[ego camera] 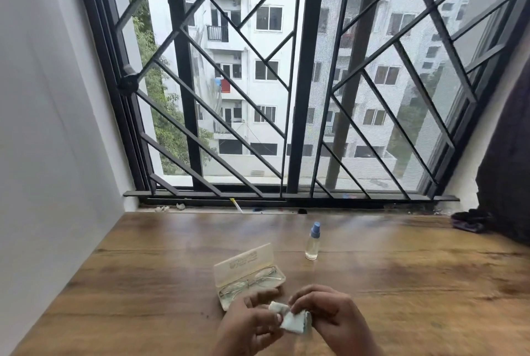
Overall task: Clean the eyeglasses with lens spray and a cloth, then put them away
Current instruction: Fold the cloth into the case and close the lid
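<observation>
**A:** Where do the eyeglasses (249, 281) lie?

**B:** Folded inside the clear case (243, 261); its lid stands open, tilted toward twelve o'clock; the case rests on the wooden table (137, 284), just beyond the hands at about eleven o'clock from them.

**A:** And the hands?

**B:** Both are low in view, at six o'clock; between them is a small pale cloth (293, 320), crumpled; the left hand (252, 324) pinches its near edge with thumb and curled fingers; the right hand (329, 317) has its fingers curled together over the cloth's other side, pinching it too; the fingertips underneath are hidden, so I cannot tell how they lie.

**A:** The spray?

**B:** The spray bottle (312, 242) stands upright with a blue cap, clear liquid inside; it sits at one o'clock from the case, apart from it, untouched by either hand.

**A:** Anything else?

**B:** A barred window (301, 83) fills twelve o'clock; a dark curtain (507, 160) hangs at three o'clock; a dark bundle of fabric (467, 221) lies on the table's far right corner.
</observation>
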`<action>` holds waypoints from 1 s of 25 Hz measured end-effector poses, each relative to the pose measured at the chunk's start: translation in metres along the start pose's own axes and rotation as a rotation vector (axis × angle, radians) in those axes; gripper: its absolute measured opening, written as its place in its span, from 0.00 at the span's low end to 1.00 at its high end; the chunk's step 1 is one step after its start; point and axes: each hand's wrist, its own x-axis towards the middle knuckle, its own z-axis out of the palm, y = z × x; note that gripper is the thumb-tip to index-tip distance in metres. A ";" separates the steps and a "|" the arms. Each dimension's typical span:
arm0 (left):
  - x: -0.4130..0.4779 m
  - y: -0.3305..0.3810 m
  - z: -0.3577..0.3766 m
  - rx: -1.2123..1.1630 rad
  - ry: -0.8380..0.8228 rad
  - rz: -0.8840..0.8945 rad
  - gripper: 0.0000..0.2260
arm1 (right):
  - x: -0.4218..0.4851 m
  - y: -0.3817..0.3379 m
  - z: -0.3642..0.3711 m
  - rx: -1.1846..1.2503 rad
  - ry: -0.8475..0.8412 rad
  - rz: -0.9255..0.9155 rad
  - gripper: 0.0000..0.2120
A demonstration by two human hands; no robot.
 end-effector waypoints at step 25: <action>0.055 0.002 -0.057 0.483 0.852 0.384 0.06 | 0.114 0.052 0.073 -0.333 -0.010 0.633 0.08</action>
